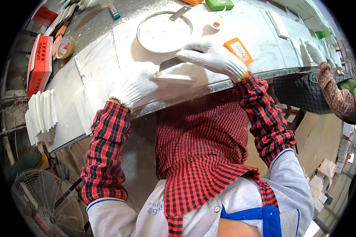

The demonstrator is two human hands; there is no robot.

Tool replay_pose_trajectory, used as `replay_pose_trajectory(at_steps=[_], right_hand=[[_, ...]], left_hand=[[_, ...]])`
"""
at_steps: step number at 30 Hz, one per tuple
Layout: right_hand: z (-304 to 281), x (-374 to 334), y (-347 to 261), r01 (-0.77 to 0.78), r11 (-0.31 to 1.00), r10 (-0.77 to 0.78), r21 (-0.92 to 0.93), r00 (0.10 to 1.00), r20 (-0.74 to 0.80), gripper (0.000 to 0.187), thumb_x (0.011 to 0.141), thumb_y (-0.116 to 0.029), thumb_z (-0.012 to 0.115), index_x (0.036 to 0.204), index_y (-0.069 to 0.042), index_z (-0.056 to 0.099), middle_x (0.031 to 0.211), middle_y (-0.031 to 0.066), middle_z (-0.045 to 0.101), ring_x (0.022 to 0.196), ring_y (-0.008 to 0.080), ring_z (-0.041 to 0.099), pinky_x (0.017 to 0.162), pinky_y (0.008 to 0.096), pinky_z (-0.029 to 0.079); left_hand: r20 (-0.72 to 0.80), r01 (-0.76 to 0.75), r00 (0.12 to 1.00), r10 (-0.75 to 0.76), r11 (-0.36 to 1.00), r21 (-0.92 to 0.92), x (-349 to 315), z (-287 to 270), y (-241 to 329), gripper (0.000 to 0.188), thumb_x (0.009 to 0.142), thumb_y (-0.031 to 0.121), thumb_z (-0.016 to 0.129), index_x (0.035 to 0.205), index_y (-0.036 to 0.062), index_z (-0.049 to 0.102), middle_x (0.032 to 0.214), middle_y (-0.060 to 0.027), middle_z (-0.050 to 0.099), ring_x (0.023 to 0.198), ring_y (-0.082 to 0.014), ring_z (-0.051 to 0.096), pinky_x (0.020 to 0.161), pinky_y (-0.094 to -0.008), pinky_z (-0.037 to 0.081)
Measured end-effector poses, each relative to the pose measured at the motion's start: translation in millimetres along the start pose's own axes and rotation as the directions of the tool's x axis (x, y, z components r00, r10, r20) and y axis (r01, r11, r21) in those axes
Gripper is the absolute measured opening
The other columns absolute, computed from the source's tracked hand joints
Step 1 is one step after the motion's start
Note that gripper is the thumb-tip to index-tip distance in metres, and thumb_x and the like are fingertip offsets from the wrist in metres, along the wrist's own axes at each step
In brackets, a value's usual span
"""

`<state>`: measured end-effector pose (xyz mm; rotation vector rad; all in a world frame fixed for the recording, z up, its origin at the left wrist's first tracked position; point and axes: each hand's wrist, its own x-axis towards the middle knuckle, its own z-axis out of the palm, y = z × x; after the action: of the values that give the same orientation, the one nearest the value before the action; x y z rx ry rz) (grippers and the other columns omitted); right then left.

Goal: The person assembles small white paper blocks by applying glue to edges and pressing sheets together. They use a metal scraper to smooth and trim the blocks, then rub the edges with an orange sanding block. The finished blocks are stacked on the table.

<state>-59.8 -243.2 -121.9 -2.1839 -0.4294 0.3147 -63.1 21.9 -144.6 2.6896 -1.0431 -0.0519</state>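
White knit gloves cover both hands. My left hand point(136, 83) is closed on one end of a narrow white stone strip point(176, 78), which lies near the front edge of the marble-patterned table point(103, 51). In my right hand point(213, 59) is a flat dark metal blade point(169, 63), pinched between thumb and fingers, its far end just above the strip near my left fingers. Beyond my hands sits a round metal-rimmed pan point(139, 41) with white material in it. A putty knife point(180, 13) rests across the pan's far rim.
A white squeeze bottle point(216, 23) and an orange box point(238, 51) stand near my right hand. White strips point(41, 112) and a red box point(39, 65) are at left, a fan point(47, 203) below them. A co-worker's gloved hand point(315, 53) is at far right.
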Motion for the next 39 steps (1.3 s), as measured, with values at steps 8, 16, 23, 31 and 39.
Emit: replay_pose_trajectory(at_steps=[8, 16, 23, 31, 39], right_hand=[[-13, -6, 6, -0.171, 0.985, 0.174, 0.032, 0.964, -0.202, 0.04, 0.101, -0.038, 0.062, 0.116, -0.002, 0.073, 0.083, 0.0064, 0.069, 0.076, 0.0149, 0.064, 0.071, 0.0317, 0.052], [-17, -4, 7, -0.049, 0.986, 0.12, 0.158, 0.873, -0.473, 0.028, 0.1, -0.014, 0.057, 0.12, 0.0, 0.071, 0.077, 0.0014, 0.06, 0.069, 0.0076, 0.053, 0.061, 0.0249, 0.044], [10, 23, 12, -0.079, 0.996, 0.092, 0.047, 0.886, -0.455, 0.026, 0.099, -0.016, 0.056, 0.116, -0.004, 0.072, 0.078, 0.0079, 0.065, 0.068, 0.0127, 0.06, 0.064, 0.0289, 0.051], [-15, 7, -15, 0.056, 0.966, 0.08, 0.253, 0.863, -0.498, 0.03, 0.097, -0.015, 0.056, 0.115, 0.003, 0.072, 0.076, 0.0035, 0.064, 0.067, 0.0078, 0.055, 0.064, 0.0261, 0.049], [-7, 22, -76, 0.125, 0.99, -0.141, -0.067, 0.827, -0.545, 0.024, 0.093, -0.015, 0.058, 0.111, -0.008, 0.073, 0.088, 0.0163, 0.073, 0.077, 0.0308, 0.071, 0.071, 0.0407, 0.056]], left_hand=[[-0.071, -0.061, 0.996, 0.05, 0.986, -0.154, 1, 6, -8, 0.023, 0.078, 0.028, 0.081, 0.095, 0.0137, 0.079, 0.084, -0.0104, 0.072, 0.076, -0.0299, 0.071, 0.07, -0.0369, 0.056], [0.015, 0.062, 0.998, -0.064, 0.99, 0.126, -5, -101, -2, 0.025, 0.08, 0.032, 0.079, 0.089, 0.0082, 0.076, 0.073, -0.0145, 0.068, 0.068, -0.0321, 0.068, 0.064, -0.0406, 0.052], [-0.021, 0.097, 0.995, -0.101, 0.853, 0.512, 16, -158, -5, 0.03, 0.077, 0.034, 0.08, 0.084, 0.0051, 0.075, 0.074, -0.0172, 0.07, 0.071, -0.034, 0.072, 0.067, -0.0432, 0.056], [0.162, 0.028, 0.975, -0.15, 0.811, 0.585, 71, -151, 4, 0.03, 0.072, 0.032, 0.08, 0.082, 0.004, 0.078, 0.077, -0.0219, 0.071, 0.077, -0.0388, 0.073, 0.072, -0.0447, 0.059], [0.266, -0.038, 0.947, -0.182, 0.755, 0.655, 113, -145, 18, 0.022, 0.081, 0.017, 0.068, 0.094, 0.0019, 0.079, 0.094, -0.0223, 0.075, 0.088, -0.038, 0.075, 0.077, -0.0451, 0.06]])
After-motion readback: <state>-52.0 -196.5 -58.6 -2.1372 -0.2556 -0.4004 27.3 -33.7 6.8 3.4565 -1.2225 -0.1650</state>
